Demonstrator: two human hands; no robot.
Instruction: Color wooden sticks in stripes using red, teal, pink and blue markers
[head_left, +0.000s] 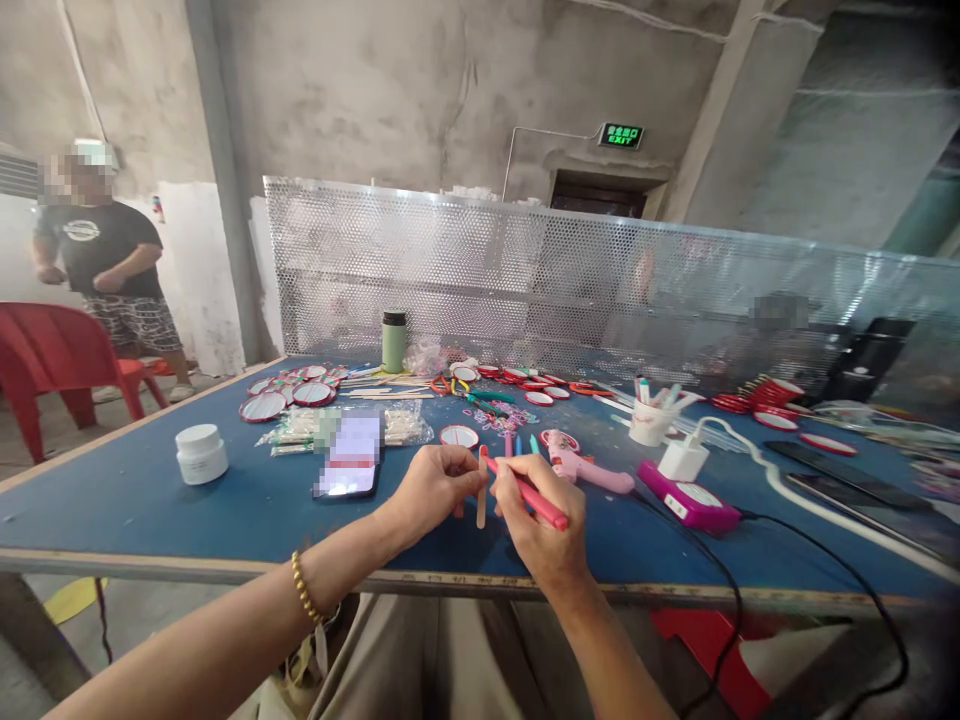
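I look down on a broad blue table [187, 505] that fills most of my view, with a perforated metal screen [525, 270] standing along its far edge at twelve o'clock. Off at ten o'clock a person in a dark shirt [101, 250] stands behind a red chair [52, 360], well apart from my work.

On the table, a phone [351, 458] lies at about eleven o'clock from my hands, a white jar [200, 453] farther out at ten, and a green flask [394, 341] stands upright near the far edge at twelve. A pink glue gun [581, 465] lies at one o'clock, just beyond my right knuckles, with a magenta gadget [690, 503] and white charger [683, 459] at two to three o'clock. Round red-rimmed mirrors [292, 392] are scattered across the far side.

My left hand [431, 490] is closed in a pinch on a wooden stick [481, 487], which stands nearly upright, its long axis running twelve to six. My right hand [540, 530] is curled shut around a red pen [529, 492]; the pen's axis slants from four o'clock up to ten, its tip touching or just beside the stick's upper part. The stick lies at nine o'clock from the right hand, between the two hands, above the near table edge.
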